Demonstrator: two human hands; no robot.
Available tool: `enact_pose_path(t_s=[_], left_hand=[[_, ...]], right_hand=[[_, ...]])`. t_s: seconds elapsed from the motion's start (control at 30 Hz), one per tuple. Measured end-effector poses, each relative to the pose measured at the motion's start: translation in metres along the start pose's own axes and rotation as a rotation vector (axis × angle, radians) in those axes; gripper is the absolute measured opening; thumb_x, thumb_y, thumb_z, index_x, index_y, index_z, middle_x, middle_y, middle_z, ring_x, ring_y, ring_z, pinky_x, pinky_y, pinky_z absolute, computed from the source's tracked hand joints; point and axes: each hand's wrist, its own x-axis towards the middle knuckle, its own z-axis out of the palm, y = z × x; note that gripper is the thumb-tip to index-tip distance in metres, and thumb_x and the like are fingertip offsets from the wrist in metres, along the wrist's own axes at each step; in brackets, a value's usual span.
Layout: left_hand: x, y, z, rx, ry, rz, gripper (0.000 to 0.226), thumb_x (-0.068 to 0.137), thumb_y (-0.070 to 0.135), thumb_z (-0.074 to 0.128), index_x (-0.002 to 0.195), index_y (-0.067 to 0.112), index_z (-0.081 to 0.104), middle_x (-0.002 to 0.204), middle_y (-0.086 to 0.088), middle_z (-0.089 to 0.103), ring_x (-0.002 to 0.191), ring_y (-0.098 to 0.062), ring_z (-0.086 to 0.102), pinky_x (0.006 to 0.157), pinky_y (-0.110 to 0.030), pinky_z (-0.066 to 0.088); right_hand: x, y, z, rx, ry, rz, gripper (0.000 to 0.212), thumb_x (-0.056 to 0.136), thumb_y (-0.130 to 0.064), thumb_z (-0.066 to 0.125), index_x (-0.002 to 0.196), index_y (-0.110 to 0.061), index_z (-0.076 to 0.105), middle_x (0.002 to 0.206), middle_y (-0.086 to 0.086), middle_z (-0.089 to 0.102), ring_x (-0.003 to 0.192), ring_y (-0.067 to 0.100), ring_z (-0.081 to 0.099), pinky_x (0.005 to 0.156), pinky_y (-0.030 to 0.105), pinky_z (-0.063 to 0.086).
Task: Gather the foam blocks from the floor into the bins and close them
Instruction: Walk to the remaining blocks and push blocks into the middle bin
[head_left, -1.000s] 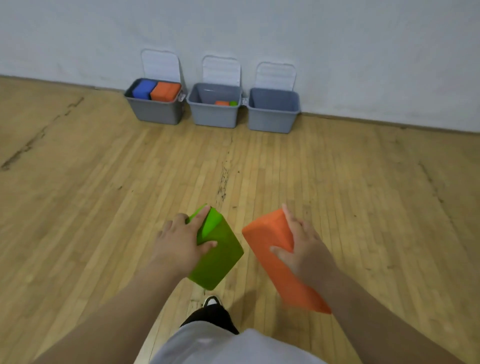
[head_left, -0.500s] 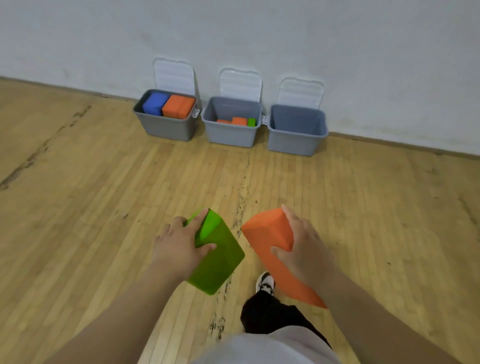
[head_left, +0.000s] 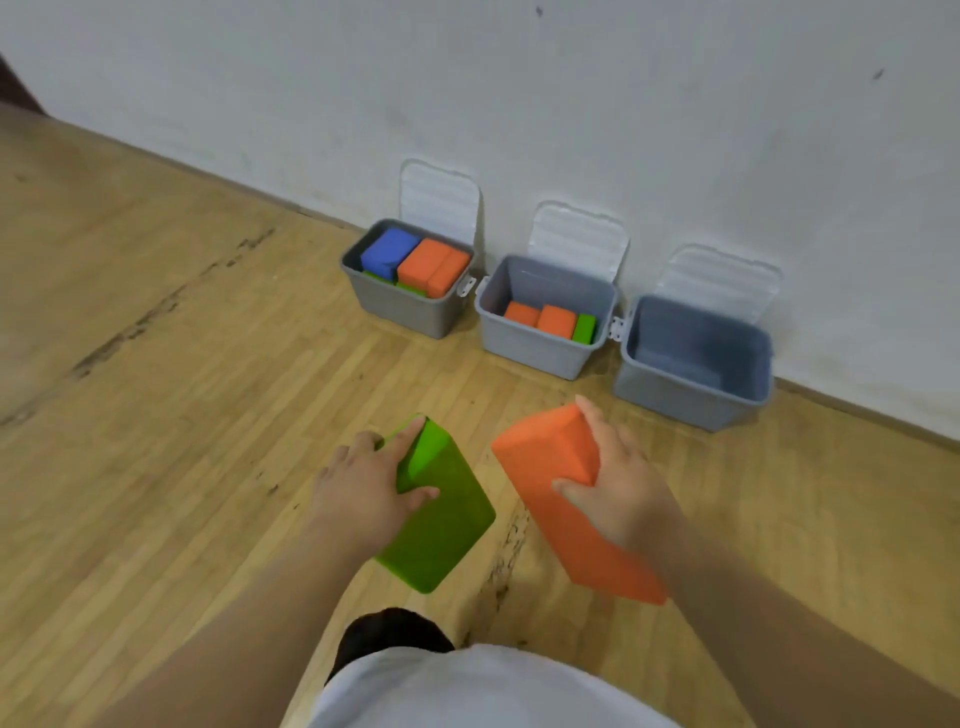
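Two foam blocks in hand, three open bins ahead of the fingertips.

The wooden floor (head_left: 182, 415) spreads beneath both hands and meets a white wall (head_left: 519, 104) far beyond the fingertips. Along that wall stand three grey bins with their lids (head_left: 439, 197) tipped up. The right bin (head_left: 685, 395) is nearest the right fingertips. The middle bin (head_left: 535, 348) has orange and green blocks on its bottom. The left bin (head_left: 405, 306) is packed, with a blue block (head_left: 389, 252) on top. The right hand (head_left: 618, 488) grips an orange block (head_left: 540, 457), fingers curled over its far end and thumb on its side. The left hand (head_left: 363, 493) clasps a green block (head_left: 441, 525) likewise. Both blocks are above the floor.
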Motion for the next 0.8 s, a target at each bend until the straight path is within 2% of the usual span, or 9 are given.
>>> enact_pose_path(t_s=[0.17,0.33,0.4,0.47,0.53,0.57,0.63,0.67,0.8], left_hand=[[0.110,0.006,-0.026,-0.002,0.028,0.013,0.090,0.087,0.075,0.056,0.157,0.057,0.001,0.139,0.002,0.042,0.129,-0.026,0.044,0.105,-0.046,0.041],[0.255,0.023,-0.049,0.036,0.019,0.145,0.091,0.087,0.073,0.059,0.157,0.056,0.004,0.138,0.001,0.043,0.127,-0.027,0.046,0.104,-0.044,0.042],[0.314,0.031,-0.064,0.044,0.003,0.195,0.091,0.087,0.071,0.060,0.158,0.055,0.006,0.137,0.001,0.044,0.127,-0.027,0.046,0.104,-0.043,0.042],[0.365,0.043,-0.083,0.070,-0.017,0.253,0.092,0.087,0.071,0.060,0.158,0.055,0.004,0.136,0.001,0.045,0.128,-0.026,0.047,0.104,-0.042,0.042],[0.415,0.055,-0.102,0.132,0.002,0.352,0.093,0.087,0.072,0.060,0.157,0.056,0.002,0.135,0.000,0.045,0.127,-0.026,0.048,0.104,-0.043,0.042],[0.441,0.059,-0.110,0.145,0.006,0.390,0.093,0.086,0.073,0.059,0.157,0.056,0.003,0.135,0.000,0.046,0.127,-0.026,0.048,0.104,-0.044,0.043],[0.489,0.066,-0.121,0.197,-0.003,0.445,0.094,0.083,0.076,0.059,0.158,0.056,0.006,0.135,-0.001,0.047,0.124,-0.027,0.049,0.102,-0.045,0.045],[0.508,0.073,-0.125,0.223,-0.016,0.472,0.094,0.083,0.077,0.059,0.158,0.056,0.007,0.135,-0.001,0.047,0.123,-0.027,0.049,0.101,-0.045,0.045],[0.582,0.104,-0.131,0.264,-0.043,0.523,0.092,0.085,0.077,0.055,0.158,0.055,0.004,0.136,0.001,0.045,0.123,-0.025,0.048,0.100,-0.045,0.044]], right_hand=[[0.108,-0.004,-0.014,0.009,0.022,0.009,0.102,0.086,-0.054,0.073,0.154,-0.059,-0.003,0.155,-0.007,0.032,0.135,0.022,0.045,0.109,0.047,0.042],[0.205,0.007,-0.014,0.053,0.088,0.073,0.107,0.084,-0.049,0.079,0.158,-0.049,0.002,0.150,-0.003,0.039,0.130,0.020,0.049,0.108,0.048,0.046],[0.244,0.018,-0.019,0.085,0.099,0.182,0.109,0.081,-0.045,0.083,0.159,-0.046,0.005,0.145,-0.009,0.039,0.129,0.014,0.046,0.110,0.044,0.044],[0.306,0.042,-0.001,0.123,0.115,0.290,0.120,0.065,-0.052,0.091,0.155,-0.055,0.011,0.133,-0.022,0.039,0.121,0.006,0.046,0.101,0.040,0.046],[0.354,0.072,0.010,0.180,0.232,0.438,0.135,0.030,-0.080,0.087,0.144,-0.071,0.015,0.119,-0.026,0.045,0.109,0.009,0.058,0.086,0.049,0.053],[0.369,0.075,0.009,0.198,0.283,0.454,0.131,0.033,-0.081,0.086,0.143,-0.072,0.015,0.122,-0.027,0.045,0.110,0.010,0.058,0.088,0.052,0.053],[0.381,0.028,-0.020,0.207,0.268,0.438,0.111,0.073,-0.055,0.085,0.154,-0.056,0.008,0.145,-0.016,0.035,0.125,0.011,0.044,0.104,0.045,0.044],[0.384,0.011,-0.038,0.193,0.296,0.420,0.105,0.084,-0.047,0.078,0.157,-0.049,0.004,0.152,-0.008,0.031,0.131,0.015,0.041,0.109,0.044,0.040],[0.435,0.021,-0.060,0.215,0.409,0.455,0.102,0.086,-0.045,0.076,0.160,-0.042,0.005,0.155,0.000,0.027,0.138,0.022,0.038,0.108,0.038,0.038]])
